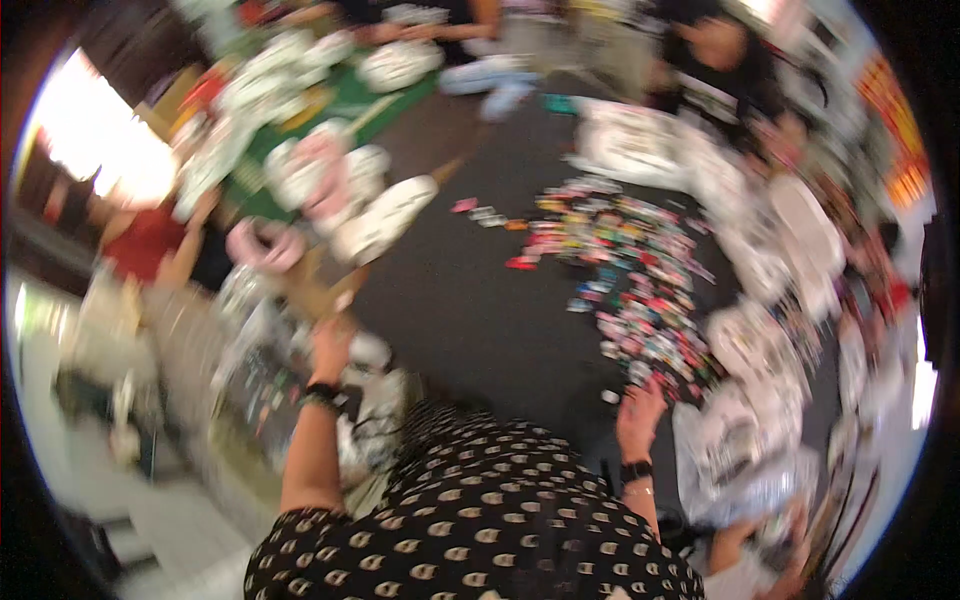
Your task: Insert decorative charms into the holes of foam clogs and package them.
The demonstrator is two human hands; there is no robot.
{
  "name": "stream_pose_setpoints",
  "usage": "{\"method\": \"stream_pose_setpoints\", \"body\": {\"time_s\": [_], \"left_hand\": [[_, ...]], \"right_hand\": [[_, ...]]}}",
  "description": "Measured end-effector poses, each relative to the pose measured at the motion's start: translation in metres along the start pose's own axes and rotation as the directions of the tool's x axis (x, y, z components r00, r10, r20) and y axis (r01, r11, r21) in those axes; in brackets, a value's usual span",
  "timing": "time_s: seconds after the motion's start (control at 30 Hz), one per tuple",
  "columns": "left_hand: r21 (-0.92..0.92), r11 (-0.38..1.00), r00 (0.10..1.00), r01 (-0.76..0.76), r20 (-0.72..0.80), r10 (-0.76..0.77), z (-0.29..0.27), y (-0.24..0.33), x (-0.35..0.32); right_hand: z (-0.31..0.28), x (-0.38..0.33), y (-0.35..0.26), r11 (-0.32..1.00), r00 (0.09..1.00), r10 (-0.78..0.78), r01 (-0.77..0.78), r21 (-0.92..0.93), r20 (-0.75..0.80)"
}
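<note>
A large pile of small colourful shoe charms [650,310] lies spread over the dark table [470,300]. At the near end of that pile is my right hand [640,412], its fingers stretched out and loosely apart over the charms. A single white piece [610,397] lies just left of it. My left hand [332,345] is raised by the table's left edge, close to some clear plastic bags. Motion blur smears its fingers, and whether they hold anything cannot be made out. Each wrist wears a dark band.
White clogs in clear bags [740,420] line the table's right side. A white clog [390,218] and a pink clog [265,245] are at the left, near a green table [385,115] with more clogs. Several other people sit around, one in black [715,75] at the far right.
</note>
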State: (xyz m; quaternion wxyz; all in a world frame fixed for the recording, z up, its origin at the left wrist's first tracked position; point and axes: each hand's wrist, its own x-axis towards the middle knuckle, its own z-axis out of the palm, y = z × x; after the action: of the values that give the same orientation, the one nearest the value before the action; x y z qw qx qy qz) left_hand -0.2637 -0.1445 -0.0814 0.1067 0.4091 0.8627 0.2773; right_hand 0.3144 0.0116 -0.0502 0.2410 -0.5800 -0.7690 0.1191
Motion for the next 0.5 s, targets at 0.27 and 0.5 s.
{"method": "stream_pose_setpoints", "body": {"time_s": [0.27, 0.5], "left_hand": [[0.247, 0.723, 0.762, 0.645, -0.276, -0.586, -0.052, -0.048, -0.106], [0.100, 0.426, 0.430, 0.899, -0.387, -0.816, -0.072, -0.094, -0.138]], "right_hand": [[0.021, 0.028, -0.040, 0.974, 0.942, -0.226, 0.213, 0.078, 0.248], [0.040, 0.072, -0.093, 0.920, 0.874, -0.390, 0.360, 0.155, 0.290]]}}
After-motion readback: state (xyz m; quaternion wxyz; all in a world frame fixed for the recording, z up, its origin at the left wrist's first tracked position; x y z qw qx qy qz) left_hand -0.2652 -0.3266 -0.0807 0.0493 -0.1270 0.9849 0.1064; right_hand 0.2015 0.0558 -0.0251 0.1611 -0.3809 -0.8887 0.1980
